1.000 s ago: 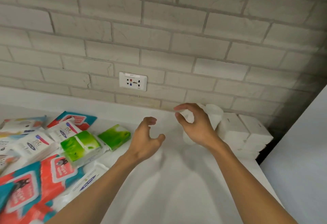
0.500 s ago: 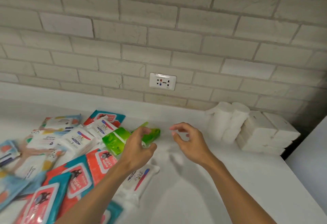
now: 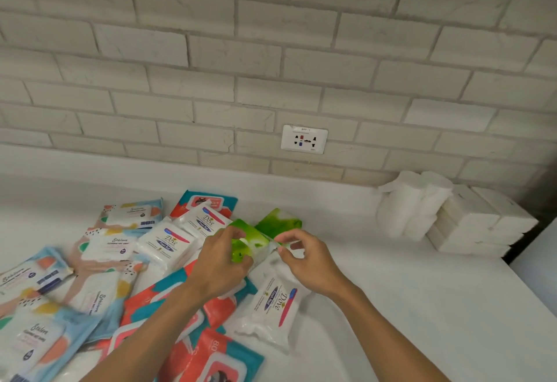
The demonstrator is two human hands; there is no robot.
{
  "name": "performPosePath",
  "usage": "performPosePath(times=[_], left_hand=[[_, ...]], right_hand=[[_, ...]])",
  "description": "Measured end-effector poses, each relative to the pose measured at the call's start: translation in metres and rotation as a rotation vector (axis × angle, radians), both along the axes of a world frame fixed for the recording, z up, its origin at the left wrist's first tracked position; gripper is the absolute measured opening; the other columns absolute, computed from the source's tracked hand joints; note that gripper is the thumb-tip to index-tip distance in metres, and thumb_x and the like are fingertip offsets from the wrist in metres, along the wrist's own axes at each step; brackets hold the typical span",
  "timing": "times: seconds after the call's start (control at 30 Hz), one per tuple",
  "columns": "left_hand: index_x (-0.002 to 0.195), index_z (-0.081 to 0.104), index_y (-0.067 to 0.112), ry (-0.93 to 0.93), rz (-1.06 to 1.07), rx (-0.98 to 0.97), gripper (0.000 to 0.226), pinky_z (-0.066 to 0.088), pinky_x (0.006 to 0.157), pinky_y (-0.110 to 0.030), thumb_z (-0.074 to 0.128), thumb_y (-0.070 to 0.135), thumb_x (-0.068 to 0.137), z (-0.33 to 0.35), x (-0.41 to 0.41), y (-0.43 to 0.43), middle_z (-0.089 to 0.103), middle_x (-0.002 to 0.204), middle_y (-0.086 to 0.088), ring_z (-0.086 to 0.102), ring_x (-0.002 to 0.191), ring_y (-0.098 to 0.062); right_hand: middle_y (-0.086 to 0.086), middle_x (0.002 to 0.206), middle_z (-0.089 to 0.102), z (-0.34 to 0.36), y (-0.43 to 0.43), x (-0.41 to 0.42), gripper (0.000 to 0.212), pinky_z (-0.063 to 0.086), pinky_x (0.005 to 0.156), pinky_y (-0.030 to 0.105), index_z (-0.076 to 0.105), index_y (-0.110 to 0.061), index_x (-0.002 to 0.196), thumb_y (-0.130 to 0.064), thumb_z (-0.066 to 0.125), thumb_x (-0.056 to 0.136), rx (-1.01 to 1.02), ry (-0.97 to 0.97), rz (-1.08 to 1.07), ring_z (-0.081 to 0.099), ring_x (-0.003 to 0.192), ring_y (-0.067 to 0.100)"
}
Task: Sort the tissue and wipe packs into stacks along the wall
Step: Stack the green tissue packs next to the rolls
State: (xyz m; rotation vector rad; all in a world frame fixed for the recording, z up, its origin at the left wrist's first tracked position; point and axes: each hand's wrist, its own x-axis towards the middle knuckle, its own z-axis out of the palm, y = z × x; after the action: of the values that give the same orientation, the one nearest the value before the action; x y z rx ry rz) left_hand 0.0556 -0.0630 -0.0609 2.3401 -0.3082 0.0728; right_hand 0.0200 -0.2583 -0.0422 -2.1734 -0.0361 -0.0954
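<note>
The counter (image 3: 422,306) runs along the brick wall (image 3: 271,50), and you use its two ends differently. The unsorted packs lie overlapping on the left, within easy reach. The finished groups are pushed back against the wall on the right, where it likely props them.

Two groups stand there, touching each other: the rolled white packs (image 3: 413,203) set upright, and beside them the flat white packs (image 3: 482,225) laid one on another.

In the pile I count three Dove packs (image 3: 170,241), two together near the top and one apart below your right wrist. The pastel packs (image 3: 105,246) look like five and the red-and-teal packs (image 3: 211,363) at least four, though they overlap and blur too much for a firm count. There are two green packs.

The near green pack (image 3: 251,238) is the one you are handling, at the pile's right edge. Your left hand (image 3: 220,261) grips it with fingers curled round its near side. Your right hand (image 3: 310,261) pinches its clear end between thumb and fingertips, probably to steady it for lifting. The second green pack (image 3: 278,220) lies just behind, untouched.

One wall socket (image 3: 304,139) sits above.
</note>
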Motion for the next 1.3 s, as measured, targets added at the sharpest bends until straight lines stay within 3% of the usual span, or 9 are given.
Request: performPosePath(times=[0.2, 0.43, 0.6, 0.73, 0.9, 1.03, 1.13, 1.23, 1.3], left_hand=[[0.126, 0.047, 0.024, 0.018, -0.023, 0.038, 0.049, 0.045, 0.098, -0.033, 0.07, 0.029, 0.083, -0.002, 0.009, 0.015, 0.052, 0.132, 0.004, 0.046, 0.119, -0.015], [0.136, 0.041, 0.024, 0.123, 0.008, 0.058, 0.057, 0.048, 0.099, -0.04, 0.066, 0.035, 0.086, -0.007, 0.032, 0.027, 0.048, 0.139, -0.002, 0.049, 0.122, -0.021], [0.146, 0.031, 0.021, 0.25, -0.008, 0.087, 0.064, 0.054, 0.093, -0.038, 0.056, 0.044, 0.092, -0.013, 0.04, 0.025, 0.055, 0.136, -0.004, 0.061, 0.109, -0.019], [0.143, 0.036, 0.02, 0.219, 0.021, 0.072, 0.057, 0.055, 0.088, -0.032, 0.056, 0.041, 0.094, -0.015, 0.039, 0.021, 0.058, 0.128, -0.003, 0.062, 0.103, -0.017], [0.134, 0.042, 0.022, 0.249, 0.074, -0.11, 0.042, 0.055, 0.065, -0.02, 0.056, 0.032, 0.096, -0.015, 0.038, 0.023, 0.058, 0.113, 0.004, 0.064, 0.079, -0.008], [0.131, 0.043, 0.022, 0.353, 0.157, -0.319, 0.04, 0.056, 0.077, -0.032, 0.055, 0.036, 0.096, -0.01, 0.039, 0.027, 0.056, 0.116, 0.001, 0.062, 0.09, -0.015], [0.13, 0.044, 0.023, 0.469, 0.2, -0.455, 0.043, 0.057, 0.084, -0.041, 0.055, 0.045, 0.094, -0.005, 0.042, 0.027, 0.058, 0.119, -0.004, 0.063, 0.093, -0.019], [0.134, 0.044, 0.022, 0.485, 0.204, -0.473, 0.047, 0.054, 0.075, -0.032, 0.052, 0.047, 0.095, -0.004, 0.043, 0.025, 0.054, 0.115, -0.002, 0.059, 0.091, -0.015], [0.139, 0.041, 0.022, 0.484, 0.212, -0.491, 0.051, 0.055, 0.084, -0.038, 0.052, 0.047, 0.095, -0.008, 0.045, 0.025, 0.055, 0.121, -0.003, 0.059, 0.099, -0.019]], right_hand=[[-0.009, 0.123, 0.056, -0.008, 0.021, 0.006, 0.023, 0.042, 0.074, 0.007, 0.058, -0.033, 0.115, -0.026, 0.063, 0.093, 0.017, 0.086, -0.036, 0.056, 0.108, 0.008], [-0.004, 0.122, 0.049, -0.027, 0.043, 0.027, 0.048, 0.046, 0.089, 0.026, 0.041, -0.027, 0.133, -0.031, 0.064, 0.091, 0.178, 0.289, -0.201, 0.055, 0.116, 0.018], [0.004, 0.131, 0.053, -0.051, 0.063, 0.051, 0.071, 0.054, 0.094, 0.043, 0.033, -0.025, 0.142, -0.036, 0.069, 0.081, 0.373, 0.406, -0.351, 0.059, 0.114, 0.024], [0.005, 0.132, 0.056, -0.058, 0.072, 0.057, 0.068, 0.058, 0.087, 0.043, 0.032, -0.025, 0.143, -0.031, 0.069, 0.087, 0.392, 0.38, -0.402, 0.064, 0.11, 0.025], [0.008, 0.118, 0.063, -0.053, 0.063, 0.052, 0.05, 0.062, 0.074, 0.036, 0.043, -0.027, 0.13, -0.013, 0.068, 0.089, 0.498, 0.336, -0.421, 0.07, 0.091, 0.023], [0.013, 0.106, 0.067, -0.04, 0.051, 0.048, 0.047, 0.058, 0.066, 0.033, 0.046, -0.027, 0.124, -0.001, 0.065, 0.089, 0.72, 0.331, -0.341, 0.066, 0.074, 0.022], [0.013, 0.108, 0.067, -0.036, 0.043, 0.045, 0.049, 0.055, 0.065, 0.033, 0.048, -0.025, 0.127, 0.001, 0.064, 0.089, 0.754, 0.363, -0.243, 0.066, 0.08, 0.023], [0.01, 0.113, 0.066, -0.034, 0.04, 0.043, 0.048, 0.059, 0.079, 0.039, 0.05, -0.026, 0.127, 0.001, 0.063, 0.09, 0.731, 0.4, -0.132, 0.069, 0.096, 0.026], [0.012, 0.115, 0.065, -0.032, 0.04, 0.043, 0.046, 0.058, 0.084, 0.045, 0.051, -0.026, 0.126, 0.0, 0.063, 0.09, 0.739, 0.413, -0.08, 0.068, 0.102, 0.027]])
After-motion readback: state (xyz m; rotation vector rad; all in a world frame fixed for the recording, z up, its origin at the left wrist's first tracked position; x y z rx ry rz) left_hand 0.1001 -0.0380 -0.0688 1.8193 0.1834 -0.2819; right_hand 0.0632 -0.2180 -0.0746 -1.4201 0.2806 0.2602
